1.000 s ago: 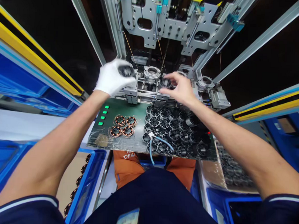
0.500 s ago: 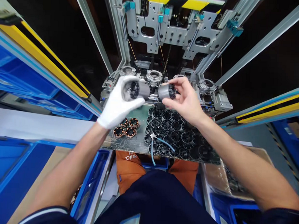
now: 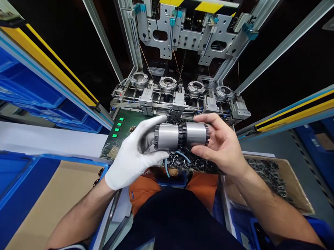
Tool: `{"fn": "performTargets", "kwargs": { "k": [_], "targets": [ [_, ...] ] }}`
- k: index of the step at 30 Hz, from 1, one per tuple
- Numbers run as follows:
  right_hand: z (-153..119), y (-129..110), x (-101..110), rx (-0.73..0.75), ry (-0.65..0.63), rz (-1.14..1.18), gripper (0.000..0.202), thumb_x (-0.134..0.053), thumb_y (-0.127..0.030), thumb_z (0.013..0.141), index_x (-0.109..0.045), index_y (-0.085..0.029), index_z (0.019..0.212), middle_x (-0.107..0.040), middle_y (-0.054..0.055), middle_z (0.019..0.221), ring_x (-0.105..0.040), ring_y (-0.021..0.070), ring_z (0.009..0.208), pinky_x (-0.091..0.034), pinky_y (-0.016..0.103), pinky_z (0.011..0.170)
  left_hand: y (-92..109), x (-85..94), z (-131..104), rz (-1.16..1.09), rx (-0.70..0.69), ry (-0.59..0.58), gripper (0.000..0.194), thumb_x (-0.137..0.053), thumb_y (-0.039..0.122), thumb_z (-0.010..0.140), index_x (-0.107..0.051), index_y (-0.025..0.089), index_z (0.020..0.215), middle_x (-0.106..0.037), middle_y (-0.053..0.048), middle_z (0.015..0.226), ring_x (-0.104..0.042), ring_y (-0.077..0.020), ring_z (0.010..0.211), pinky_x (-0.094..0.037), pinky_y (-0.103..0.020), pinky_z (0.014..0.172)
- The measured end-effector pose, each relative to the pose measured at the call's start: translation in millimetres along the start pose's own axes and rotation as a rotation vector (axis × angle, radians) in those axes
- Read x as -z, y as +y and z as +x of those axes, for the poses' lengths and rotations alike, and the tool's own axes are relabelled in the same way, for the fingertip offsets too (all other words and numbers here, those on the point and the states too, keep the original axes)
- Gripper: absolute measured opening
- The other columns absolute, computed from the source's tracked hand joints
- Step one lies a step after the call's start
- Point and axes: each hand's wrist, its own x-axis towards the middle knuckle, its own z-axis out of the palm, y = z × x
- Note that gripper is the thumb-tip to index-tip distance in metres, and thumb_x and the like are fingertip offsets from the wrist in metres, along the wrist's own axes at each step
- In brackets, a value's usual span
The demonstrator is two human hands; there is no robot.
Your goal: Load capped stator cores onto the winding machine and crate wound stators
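My left hand (image 3: 136, 151), in a white glove, is closed round a grey metal cylinder (image 3: 168, 137) with black toothed ends. A second such cylinder (image 3: 196, 134) is held between the thumb and fingers of my bare right hand (image 3: 223, 142). The two cylinders lie end to end in line, their black toothed ends meeting in front of my body. Under them, several black ring-shaped parts (image 3: 179, 160) and blue-handled pliers (image 3: 183, 156) rest on the bench, partly hidden by my hands and the cylinders.
Behind the hands stands a machine with several round metal fixtures (image 3: 168, 82) below a metal plate (image 3: 187, 37). Green lit buttons (image 3: 117, 130) are on the bench's left side. A box of black rings (image 3: 299, 204) is at right, a blue bin (image 3: 40, 178) at left.
Both hands have come down and towards my body with the cylinders. The gap between the cylinders has closed. The fixtures and green buttons are now uncovered.
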Motion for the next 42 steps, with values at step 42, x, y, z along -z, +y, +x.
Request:
{"fn": "performTargets", "kwargs": {
  "k": [42],
  "targets": [
    [61.4, -14.3, 8.5, 0.065, -0.098, -0.196, 0.047, -0.095, -0.048, 0.097, -0.075, -0.031, 0.135, -0.078, 0.006, 0.139, -0.078, 0.0262, 0.118, -0.073, 0.043, 0.097, 7.7, 66.5, 62.2, 0.409, -0.141, -0.027, 0.068, -0.100, 0.040, 0.090, -0.072, 0.028, 0.150, -0.078, -0.006, 0.149, -0.074, -0.0340, 0.138, -0.060, -0.055, 0.126]
  ]
}}
